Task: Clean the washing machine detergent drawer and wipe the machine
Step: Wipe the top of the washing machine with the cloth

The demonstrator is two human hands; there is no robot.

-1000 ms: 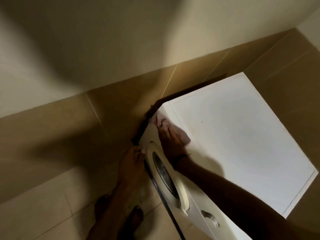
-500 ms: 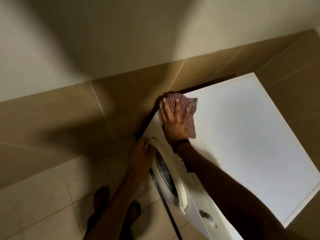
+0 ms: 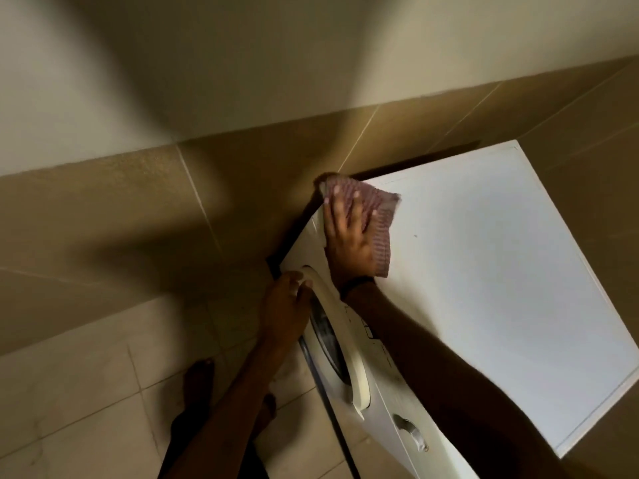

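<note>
Head view: right hand (image 3: 349,240), spread flat, presses pink striped cloth (image 3: 380,219) on white washing machine (image 3: 501,271) top corner; left hand (image 3: 287,305) grips round cream door (image 3: 351,361).

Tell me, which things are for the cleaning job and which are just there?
For the job: washing machine; pink cloth, pressed on its top corner by the right hand; door, its rim held by the left hand.
Just there: wall tiles; floor tiles; the person's bare feet.
</note>
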